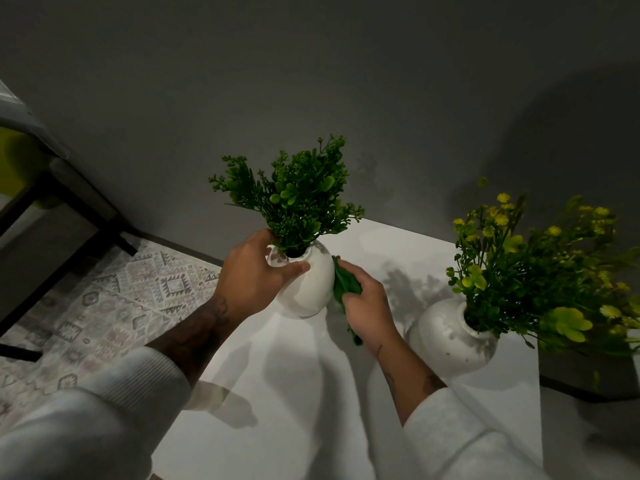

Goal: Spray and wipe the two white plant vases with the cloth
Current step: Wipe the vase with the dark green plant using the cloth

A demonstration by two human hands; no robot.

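A round white vase (308,285) with dark green foliage stands on the white table (277,393) at the middle of the view. My left hand (254,275) grips its neck and upper left side, thumb across the front. My right hand (367,303) holds a green cloth (341,284) pressed against the vase's right side. A second white vase (446,336), with yellow flowers and green leaves, stands to the right, untouched. No spray bottle is in view.
A grey wall runs behind the table. A patterned rug (114,299) covers the floor at the left, with a dark-framed piece of furniture (62,216) beyond it. A dark surface (588,379) adjoins the table at the right.
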